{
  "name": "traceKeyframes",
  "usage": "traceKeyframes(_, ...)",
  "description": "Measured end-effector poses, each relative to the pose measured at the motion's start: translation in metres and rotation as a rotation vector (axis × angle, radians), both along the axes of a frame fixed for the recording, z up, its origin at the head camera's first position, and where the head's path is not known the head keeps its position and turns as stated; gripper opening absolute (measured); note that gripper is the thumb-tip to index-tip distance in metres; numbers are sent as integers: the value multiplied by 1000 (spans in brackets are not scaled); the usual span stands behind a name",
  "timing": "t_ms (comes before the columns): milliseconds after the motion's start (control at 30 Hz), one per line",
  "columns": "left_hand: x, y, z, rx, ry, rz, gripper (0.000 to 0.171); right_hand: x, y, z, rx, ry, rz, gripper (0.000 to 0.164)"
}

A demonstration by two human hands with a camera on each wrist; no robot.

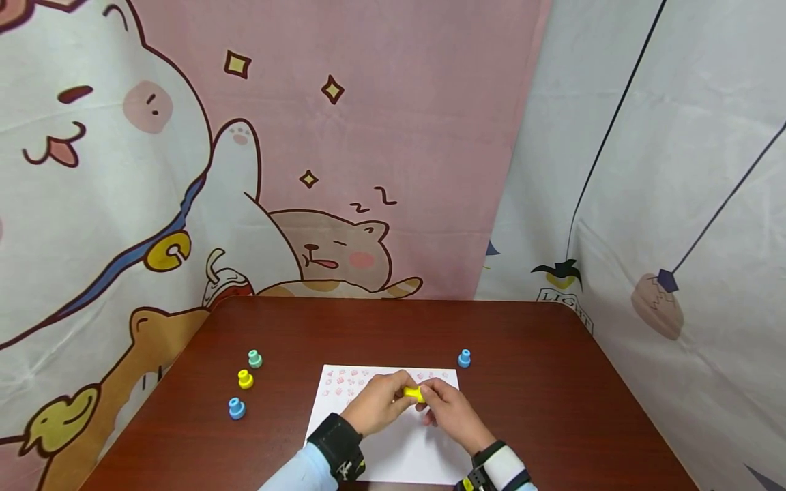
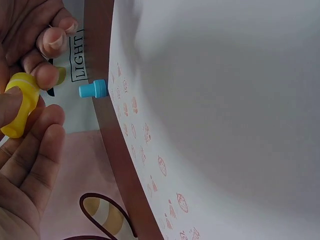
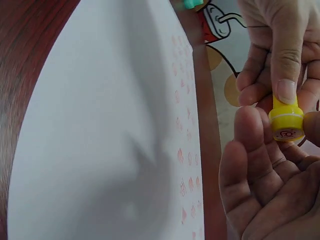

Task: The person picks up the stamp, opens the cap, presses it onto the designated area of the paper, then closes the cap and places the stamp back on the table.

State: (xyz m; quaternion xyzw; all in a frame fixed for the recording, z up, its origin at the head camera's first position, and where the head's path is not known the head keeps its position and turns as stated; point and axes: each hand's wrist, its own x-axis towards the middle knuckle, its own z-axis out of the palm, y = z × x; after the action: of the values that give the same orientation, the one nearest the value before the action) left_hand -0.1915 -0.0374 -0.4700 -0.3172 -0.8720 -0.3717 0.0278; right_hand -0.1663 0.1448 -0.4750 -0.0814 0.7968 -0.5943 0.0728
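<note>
A small yellow stamp (image 1: pixel 413 394) is pinched between my two hands above the white paper (image 1: pixel 405 457). My left hand (image 1: pixel 382 402) grips it by the narrow handle, thumb on top. Around the wider end are the fingers of my right hand (image 1: pixel 451 412). In the right wrist view the yellow stamp (image 3: pixel 286 120) shows a red pattern on its round face; no cap covers it. Rows of small pink-red prints (image 1: pixel 350 380) run along the paper's far part, partly behind my hands. The nearer part of the sheet is plain white, with hand shadows on it.
To the left on the brown table (image 1: pixel 184 443) stand a green stamp (image 1: pixel 254 359), another yellow stamp (image 1: pixel 245 380) and a blue stamp (image 1: pixel 236 409). A second blue stamp (image 1: pixel 464 359) stands just beyond the paper's far right corner. Printed cloth hangs behind the table.
</note>
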Motion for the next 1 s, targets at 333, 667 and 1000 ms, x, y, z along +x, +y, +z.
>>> traceKeyframes(333, -1, -5, -4, 99, -73, -24, 13, -1, 4, -2, -184, -137, 17, 28)
traceKeyframes(667, -8, -13, 3, 88, -93, 38, 14, 1, 5, -3, -64, -15, -74, 24)
traceKeyframes(1000, -16, -33, 18, -33, -72, 141, 16, 1, 8, -4, 236, 155, -164, 20)
